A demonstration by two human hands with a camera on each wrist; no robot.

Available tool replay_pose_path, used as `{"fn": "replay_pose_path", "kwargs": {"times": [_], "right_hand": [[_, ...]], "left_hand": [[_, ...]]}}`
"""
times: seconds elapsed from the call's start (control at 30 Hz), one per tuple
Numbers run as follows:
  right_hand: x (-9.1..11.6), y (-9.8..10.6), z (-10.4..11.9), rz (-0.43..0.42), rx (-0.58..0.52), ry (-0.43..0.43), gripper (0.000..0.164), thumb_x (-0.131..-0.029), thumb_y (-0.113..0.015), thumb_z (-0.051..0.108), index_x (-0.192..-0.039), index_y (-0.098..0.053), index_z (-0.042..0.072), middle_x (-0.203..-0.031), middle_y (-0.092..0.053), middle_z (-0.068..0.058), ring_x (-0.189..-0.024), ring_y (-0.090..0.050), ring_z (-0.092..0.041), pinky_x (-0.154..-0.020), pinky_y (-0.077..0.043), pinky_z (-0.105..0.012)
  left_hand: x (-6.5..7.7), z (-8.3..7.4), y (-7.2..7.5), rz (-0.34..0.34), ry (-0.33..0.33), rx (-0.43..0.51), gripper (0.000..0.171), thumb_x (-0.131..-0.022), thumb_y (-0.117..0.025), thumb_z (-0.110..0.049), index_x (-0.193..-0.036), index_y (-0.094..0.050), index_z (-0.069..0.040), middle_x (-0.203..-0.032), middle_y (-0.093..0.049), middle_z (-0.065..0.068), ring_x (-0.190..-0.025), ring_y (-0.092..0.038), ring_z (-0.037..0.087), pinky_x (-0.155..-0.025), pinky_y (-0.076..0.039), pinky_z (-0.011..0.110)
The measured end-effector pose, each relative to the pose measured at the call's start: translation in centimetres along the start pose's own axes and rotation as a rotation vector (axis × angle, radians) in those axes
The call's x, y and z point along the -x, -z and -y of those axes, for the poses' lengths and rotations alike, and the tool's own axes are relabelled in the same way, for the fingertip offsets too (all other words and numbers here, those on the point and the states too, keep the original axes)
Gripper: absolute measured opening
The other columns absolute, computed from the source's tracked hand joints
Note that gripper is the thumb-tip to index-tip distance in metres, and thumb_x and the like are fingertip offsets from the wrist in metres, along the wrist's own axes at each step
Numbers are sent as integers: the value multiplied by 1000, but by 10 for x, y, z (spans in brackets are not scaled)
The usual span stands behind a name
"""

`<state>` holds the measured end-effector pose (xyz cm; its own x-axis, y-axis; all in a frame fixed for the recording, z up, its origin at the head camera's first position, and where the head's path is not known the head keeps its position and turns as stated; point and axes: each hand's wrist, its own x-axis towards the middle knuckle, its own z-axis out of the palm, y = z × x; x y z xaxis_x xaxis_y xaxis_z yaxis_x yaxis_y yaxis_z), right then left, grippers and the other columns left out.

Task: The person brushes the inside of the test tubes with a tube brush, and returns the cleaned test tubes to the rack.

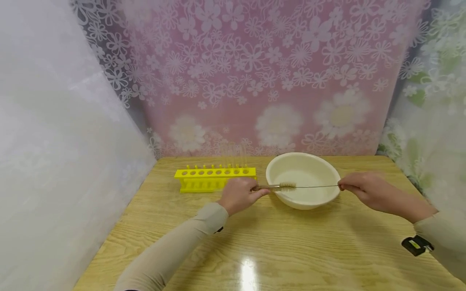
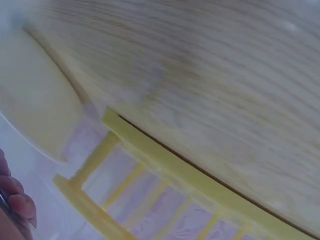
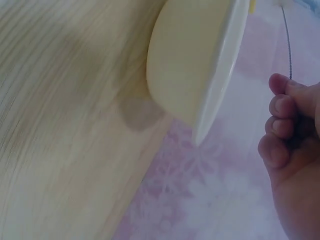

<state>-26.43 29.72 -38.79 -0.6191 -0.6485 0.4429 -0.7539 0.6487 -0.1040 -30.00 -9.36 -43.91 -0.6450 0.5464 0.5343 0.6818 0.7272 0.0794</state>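
In the head view my left hand grips a clear glass test tube, held sideways with its end pointing right. A test tube brush lies in line with it, its pale bristles overlapping the tube's right end. My right hand pinches the far end of the brush's thin wire handle. The twisted wire also shows above the right thumb and forefinger in the right wrist view. Curled fingers of the left hand appear at the edge of the left wrist view. Tube and brush pass over the cream basin.
A yellow test tube rack stands left of the basin, with several clear tubes upright at its right end. Wooden table extends underneath. Flowered curtains enclose the back and sides.
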Motion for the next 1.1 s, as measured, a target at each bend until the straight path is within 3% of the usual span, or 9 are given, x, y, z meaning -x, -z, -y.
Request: {"fn": "replay_pose_path", "kwargs": {"times": [0.37, 0.5, 0.8, 0.93, 1.1], "right_hand": [[-55, -34, 40, 138, -183, -16, 16, -98, -62, 0, -102, -73, 11, -97, -70, 3, -87, -64, -11, -72, -52, -33], [-69, -43, 48, 160, -219, 5, 16, -99, -59, 1, -102, -72, 9, -97, -71, 1, -84, -63, -11, -71, -51, -33], [-72, -44, 36, 158, -268, 20, 15, -99, -61, 4, -101, -74, 11, -97, -72, 3, -84, -65, -12, -70, -51, -31], [-68, -43, 27, 170, -270, 2, 15, -99, -61, 4, -101, -74, 11, -97, -72, 4, -84, -65, -11, -70, -51, -30], [-65, -43, 19, 185, -242, 9, 15, -98, -61, 4, -101, -74, 12, -97, -72, 4, -86, -64, -7, -71, -51, -30]], "left_hand": [[-12, -17, -4, 13, 10, -20, 41, -91, -64, -62, -68, -59, -28, -55, -47, -14, -45, -36, 1, -43, -25, 18], [-14, -19, -8, -4, -4, -53, 47, -92, -62, -63, -65, -52, -27, -56, -46, -14, -44, -35, 1, -42, -24, 17], [-19, -13, -7, -42, 2, -36, 49, -88, -71, -58, -60, -46, -26, -51, -39, -9, -40, -29, 6, -41, -18, 20], [-22, -15, -7, -19, 5, -27, 45, -89, -68, -59, -62, -52, -27, -53, -44, -12, -41, -32, 3, -40, -21, 19], [-23, -16, -13, 8, 24, -7, 37, -92, -60, -64, -76, -67, -31, -62, -57, -18, -45, -39, -3, -40, -26, 16]]}}
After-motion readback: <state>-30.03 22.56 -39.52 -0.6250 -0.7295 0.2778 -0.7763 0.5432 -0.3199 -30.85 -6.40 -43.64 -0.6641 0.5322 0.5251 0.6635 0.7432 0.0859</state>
